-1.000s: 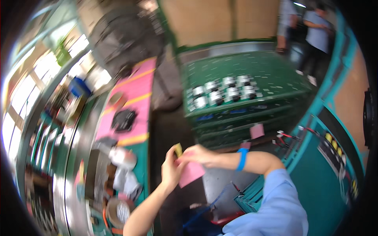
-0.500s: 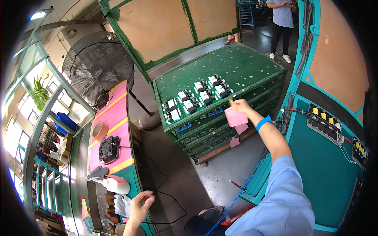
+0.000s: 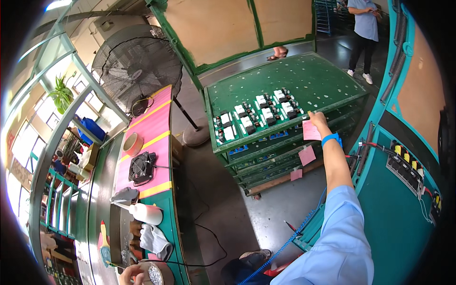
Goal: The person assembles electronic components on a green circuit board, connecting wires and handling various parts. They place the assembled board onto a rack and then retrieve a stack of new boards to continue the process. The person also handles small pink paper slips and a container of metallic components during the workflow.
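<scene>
My right hand (image 3: 318, 120) reaches out to the front edge of a green metal cart (image 3: 304, 71). Its fingers are closed at the top of a pink paper slip (image 3: 311, 131), which hangs over the edge; a little yellow shows at the fingertips. Two more pink slips, an upper one (image 3: 307, 155) and a lower one (image 3: 296, 175), hang below. On the cart top stand several circuit boards (image 3: 247, 124) with white and black parts. At the lower edge of the view, my left hand (image 3: 133, 274), partly cut off, has its fingers loosely bent beside a round tin (image 3: 156, 274) with shiny silvery contents.
The bench on the left carries a white squeeze bottle (image 3: 146, 213), grey gloves (image 3: 156, 241), a small black fan (image 3: 142, 168), a tape roll (image 3: 133, 144) and a brush (image 3: 104, 244). A large fan (image 3: 135, 71) stands behind. A person (image 3: 365, 28) stands far right. A black cable (image 3: 223, 247) crosses the floor.
My right hand has brought the pink slip up against the cart's front edge. My left hand has moved down and left to the tin. The whole view has shifted.
</scene>
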`<state>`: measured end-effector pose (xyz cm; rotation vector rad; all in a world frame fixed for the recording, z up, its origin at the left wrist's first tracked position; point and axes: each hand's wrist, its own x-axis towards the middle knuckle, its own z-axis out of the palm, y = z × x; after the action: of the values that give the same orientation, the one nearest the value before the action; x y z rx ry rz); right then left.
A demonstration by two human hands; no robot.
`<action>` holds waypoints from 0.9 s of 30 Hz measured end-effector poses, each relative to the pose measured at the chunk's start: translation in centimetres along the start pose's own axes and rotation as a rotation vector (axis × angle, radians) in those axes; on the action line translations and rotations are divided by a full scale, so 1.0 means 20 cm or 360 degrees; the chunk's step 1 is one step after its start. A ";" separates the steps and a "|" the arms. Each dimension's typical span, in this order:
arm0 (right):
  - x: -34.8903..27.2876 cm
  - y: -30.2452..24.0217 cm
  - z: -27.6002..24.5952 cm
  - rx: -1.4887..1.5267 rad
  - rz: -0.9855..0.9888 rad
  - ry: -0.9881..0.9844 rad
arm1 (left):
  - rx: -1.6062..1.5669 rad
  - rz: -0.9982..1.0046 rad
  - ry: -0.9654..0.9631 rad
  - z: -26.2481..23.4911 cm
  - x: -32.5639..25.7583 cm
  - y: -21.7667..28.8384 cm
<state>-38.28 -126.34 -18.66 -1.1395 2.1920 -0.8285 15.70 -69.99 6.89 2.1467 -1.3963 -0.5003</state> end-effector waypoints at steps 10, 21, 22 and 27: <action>0.09 0.03 0.08 0.0201 0.0364 -0.0076 | 0.0054 -0.0732 0.0705 -0.28 -0.53 -0.15; -0.25 -0.06 -0.26 -0.0629 -0.0151 0.0849 | 0.1024 -0.0527 0.0886 -0.48 -1.14 -0.47; -0.28 -0.12 -0.26 -0.0593 -0.0172 0.0797 | 0.0924 -0.0556 0.0958 -0.47 -1.18 -0.48; -0.35 -0.40 -0.30 -0.0522 -0.0720 0.0703 | 0.0622 -0.0877 0.0988 -0.38 -1.25 -0.43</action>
<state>-34.67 -122.37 -7.76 -1.8041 2.5320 -1.0050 16.24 -42.52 8.24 2.6792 -0.5839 0.2788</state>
